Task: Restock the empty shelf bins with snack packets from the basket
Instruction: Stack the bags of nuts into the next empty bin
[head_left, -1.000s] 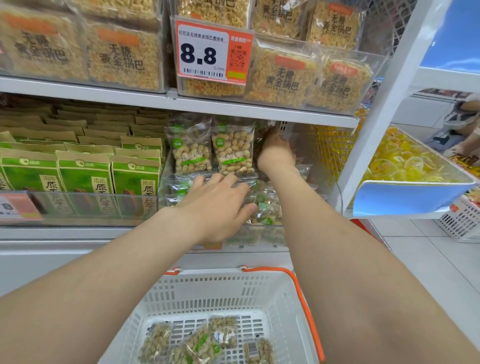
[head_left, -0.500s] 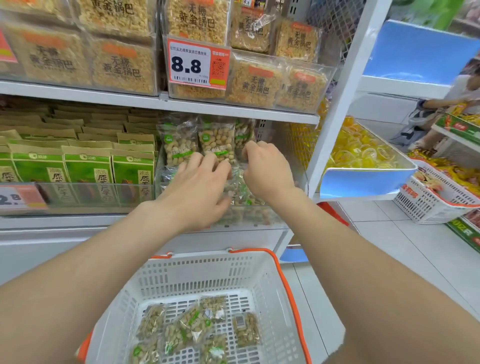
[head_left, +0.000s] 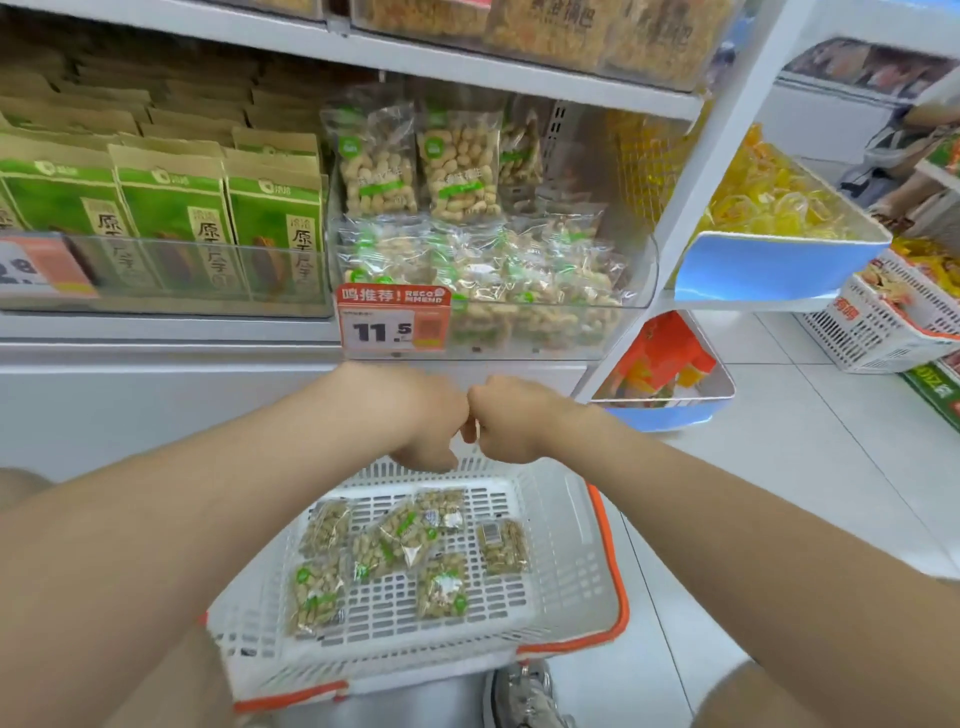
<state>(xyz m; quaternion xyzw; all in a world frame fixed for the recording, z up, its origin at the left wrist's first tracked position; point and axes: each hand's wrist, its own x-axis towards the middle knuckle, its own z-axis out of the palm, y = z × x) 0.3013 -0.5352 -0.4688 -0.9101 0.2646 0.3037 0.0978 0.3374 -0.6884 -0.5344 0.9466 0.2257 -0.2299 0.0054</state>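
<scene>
While both bare forearms stretch forward from the bottom corners of the view, a grey sneaker (head_left: 524, 696) shows on the pale floor just under the near edge of a white slotted plastic basket (head_left: 571, 551) with an orange rim. Several small clear packets of peanuts (head_left: 400, 540) with green labels lie flat and scattered on the basket's floor. Most are toward its left side and middle, and one sits apart near the right wall.

Above the basket's far rim the left hand (head_left: 426, 431) and the right hand (head_left: 511, 426) meet knuckle to knuckle. Their backs are up and their fingers are curled under, out of sight. I cannot tell whether either hand grips the rim or anything else.

Beyond the hands, on the lower shelf, a clear plastic shelf bin (head_left: 641, 280) is heaped with the same kind of peanut packets. Two upright packets (head_left: 376, 161) stand side by side along its back edge. An orange-and-white price tag (head_left: 392, 325) reading 11.5 hangs at the bin's front left corner. Left of that bin, green-and-brown paper packets (head_left: 174, 208) stand in rows behind another clear front.

On the shelf above, blurred golden snack packs (head_left: 545, 26) show only their lower parts. Past the white shelf post (head_left: 727, 156), to the right, a blue-fronted tray (head_left: 769, 265) holds yellow sweets. A white crate (head_left: 872, 332) sits on the floor further right.
</scene>
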